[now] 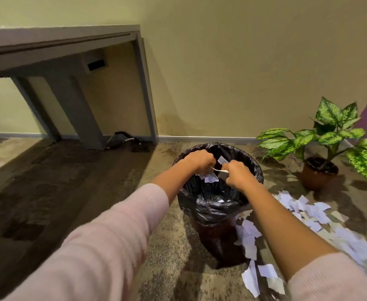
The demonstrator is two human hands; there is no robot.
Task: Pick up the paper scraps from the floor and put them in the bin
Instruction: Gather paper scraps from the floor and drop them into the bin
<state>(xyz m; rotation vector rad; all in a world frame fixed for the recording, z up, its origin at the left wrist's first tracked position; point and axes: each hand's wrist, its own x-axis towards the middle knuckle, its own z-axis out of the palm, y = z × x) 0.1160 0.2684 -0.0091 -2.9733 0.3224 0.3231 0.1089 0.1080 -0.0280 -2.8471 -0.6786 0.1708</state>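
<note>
A round bin point(252, 168) lined with a black plastic bag stands on the floor ahead of me. Both hands are over its mouth. My left hand point(197, 160) is closed on white paper scraps point(210, 177) that hang below its fingers. My right hand point(238, 173) is closed on a thin white strip of paper point(218, 169) that runs across to the left hand. A few scraps point(220, 200) lie at the bottom of the bag. Many more white scraps point(308, 210) are strewn on the floor to the right of the bin, some point(248, 237) against its base.
A potted plant point(319, 172) with spotted green leaves stands right of the bin near the wall. A grey desk point(74, 53) stands at the back left, with cables point(124, 139) under it. The floor is patterned carpet.
</note>
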